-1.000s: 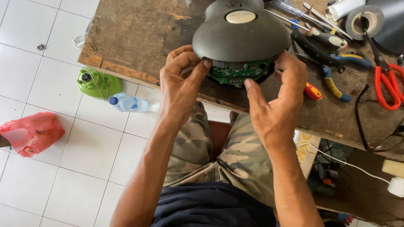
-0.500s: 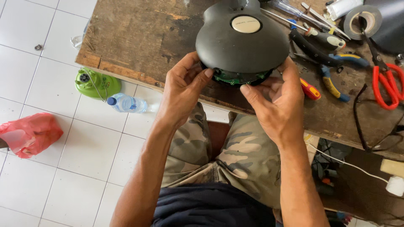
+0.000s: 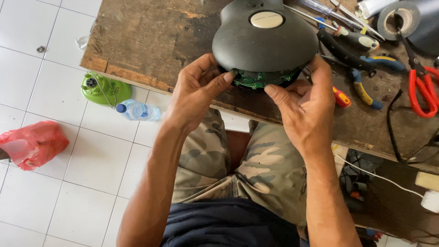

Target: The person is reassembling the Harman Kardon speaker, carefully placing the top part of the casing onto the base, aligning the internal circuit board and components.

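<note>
Your left hand [image 3: 196,93] and right hand [image 3: 304,103] pinched the near edge of the dark round housing [image 3: 265,39] over its green circuit board [image 3: 260,78] at the wooden bench [image 3: 151,41] edge, with pliers [image 3: 366,68] and a small red screwdriver [image 3: 341,97] lying just beside your right hand.

We can see both arms bare all the way up, no sleeves, no watch, no gloves, no rings that we can spot. The left hand [image 3: 194,91] and right hand [image 3: 306,103] have short trimmed nails, and the veins and knuckles stand out a fair bit. Forearms look lean with some light hair. Below that we get camouflage shorts [image 3: 256,169] in a tan, olive and cream blotch pattern, pretty baggy. At the bottom edge there's a dark navy shirt [image 3: 228,224], plain, bunched up at the waist.
</note>
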